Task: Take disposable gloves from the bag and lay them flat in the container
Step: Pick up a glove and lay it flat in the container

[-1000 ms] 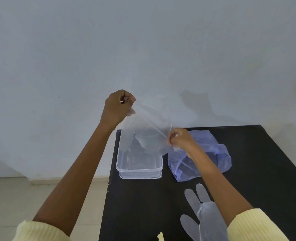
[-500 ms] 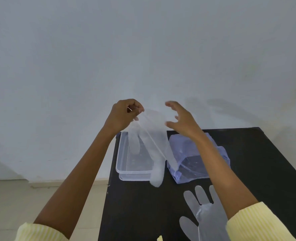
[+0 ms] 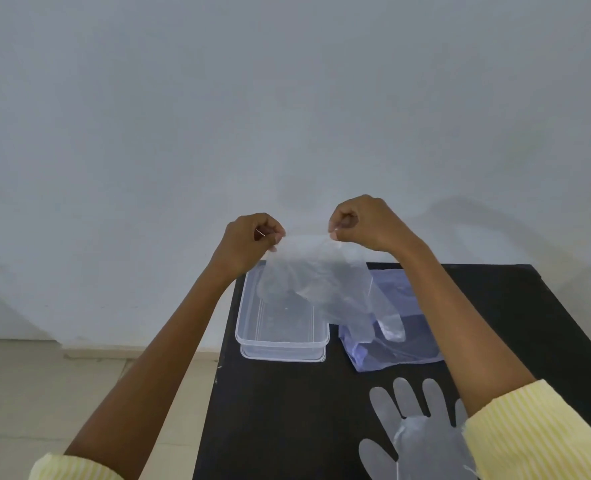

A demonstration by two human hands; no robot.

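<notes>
A clear disposable glove (image 3: 325,282) hangs in the air, stretched by its cuff between my two hands, fingers dangling down. My left hand (image 3: 249,239) pinches one cuff corner and my right hand (image 3: 363,221) pinches the other. Under the glove sits a clear rectangular plastic container (image 3: 282,341) at the table's far left. A bluish plastic bag (image 3: 401,341) lies right of the container, partly behind the glove's fingers. A second clear glove (image 3: 415,431) lies flat on the table near me, its cuff partly under my right sleeve.
The black table (image 3: 280,417) ends at its left edge beside the container, with beige floor (image 3: 44,393) below. A white wall (image 3: 287,98) rises just behind the table's far edge.
My right hand, open half a second ago, has closed on the glove's cuff. The glove, which hung from my left hand alone, is now spread between both hands above the container.
</notes>
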